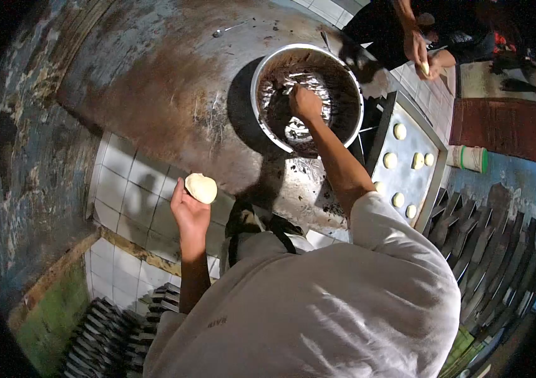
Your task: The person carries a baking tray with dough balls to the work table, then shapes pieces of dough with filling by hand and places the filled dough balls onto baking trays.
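My left hand is held out over the near edge of the worktable, its fingers cupped around a flattened, pale piece of dough. Inside a large, round metal bowl is my right hand, closed. Whatever its fingers hold is hidden from above. Dark brown, sticky filling coats the bowl's inner wall, and shiny metal shows through at the bottom. To the right of the bowl, a metal tray carries several round dough balls, set apart from each other.
Across the table corner, another person's hands hold a small pale piece. A spoon lies on the stained worktable. Beyond the tray is a white tub with a green rim. Dark metal pans stand stacked at right, more at lower left.
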Action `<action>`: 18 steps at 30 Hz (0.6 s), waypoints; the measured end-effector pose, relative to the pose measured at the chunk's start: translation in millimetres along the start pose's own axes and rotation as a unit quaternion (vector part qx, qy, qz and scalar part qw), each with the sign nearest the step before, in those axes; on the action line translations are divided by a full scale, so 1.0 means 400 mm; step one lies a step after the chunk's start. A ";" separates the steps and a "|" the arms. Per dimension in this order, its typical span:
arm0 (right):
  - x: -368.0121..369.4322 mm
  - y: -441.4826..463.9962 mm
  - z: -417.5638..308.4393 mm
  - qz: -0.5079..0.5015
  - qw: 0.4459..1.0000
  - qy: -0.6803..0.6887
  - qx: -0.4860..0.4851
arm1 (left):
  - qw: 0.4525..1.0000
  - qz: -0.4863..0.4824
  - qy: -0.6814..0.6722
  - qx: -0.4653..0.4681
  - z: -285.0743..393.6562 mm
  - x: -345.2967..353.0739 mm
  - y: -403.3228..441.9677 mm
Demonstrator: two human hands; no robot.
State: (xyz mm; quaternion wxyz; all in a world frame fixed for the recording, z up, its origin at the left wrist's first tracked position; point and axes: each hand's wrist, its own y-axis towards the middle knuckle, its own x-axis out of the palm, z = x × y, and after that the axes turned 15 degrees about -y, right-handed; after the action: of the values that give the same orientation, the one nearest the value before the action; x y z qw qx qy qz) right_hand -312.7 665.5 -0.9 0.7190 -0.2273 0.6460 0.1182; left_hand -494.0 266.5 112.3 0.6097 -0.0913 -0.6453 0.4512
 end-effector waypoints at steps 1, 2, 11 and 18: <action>0.031 0.000 0.003 -0.003 1.000 0.010 -0.012 | 1.000 0.011 -0.002 0.004 -0.002 -0.004 0.004; 0.064 -0.004 0.001 -0.015 0.999 0.022 -0.032 | 1.000 0.021 -0.002 0.006 -0.005 -0.006 0.004; -0.045 -0.116 0.035 -0.234 0.749 0.619 -0.034 | 0.999 -0.038 0.031 0.005 -0.136 0.111 -0.027; -0.363 -0.556 0.159 -0.204 0.707 0.663 -0.134 | 0.984 -0.161 0.023 -0.078 -0.358 0.176 -0.111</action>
State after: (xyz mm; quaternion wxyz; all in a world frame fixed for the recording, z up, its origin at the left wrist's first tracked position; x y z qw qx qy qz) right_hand -173.8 520.9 184.4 0.0738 -0.4676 0.8716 -0.1274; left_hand -367.3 355.5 171.0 0.6801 -0.0442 -0.6706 0.2930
